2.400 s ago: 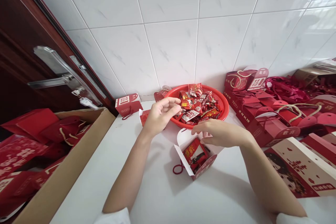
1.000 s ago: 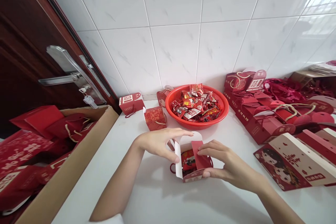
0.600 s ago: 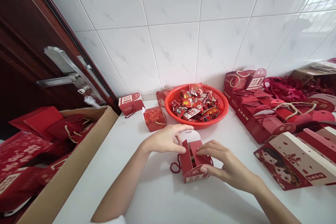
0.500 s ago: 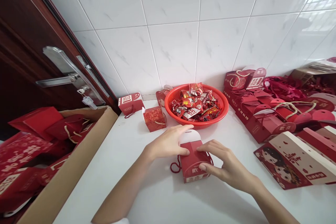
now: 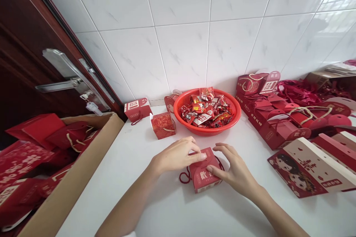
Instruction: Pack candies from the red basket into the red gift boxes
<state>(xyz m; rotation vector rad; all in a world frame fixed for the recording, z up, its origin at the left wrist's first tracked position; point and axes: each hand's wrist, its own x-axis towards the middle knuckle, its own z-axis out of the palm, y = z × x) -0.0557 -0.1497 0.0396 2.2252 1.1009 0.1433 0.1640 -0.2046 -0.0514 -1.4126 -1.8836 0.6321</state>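
Note:
A small red gift box with pale lettering stands on the white table, a dark red cord loop at its left side. My left hand is on its far left part, the thumb pressing on the top flap and the fingers curled behind it. My right hand holds the box from the right, its thumb on the top flap and its fingers at the far right corner. The flap lies folded over the top. What is inside the box is hidden.
A red plastic basket of wrapped sweets stands behind the box. Two small red boxes, one patterned and one lettered, stand left of it. A cardboard carton is at left, by the door. Many red boxes crowd the right.
The pale-lined far flap, upright before, is now folded down over the box top. My left thumb has moved onto it, and my right thumb has shifted slightly up and left.

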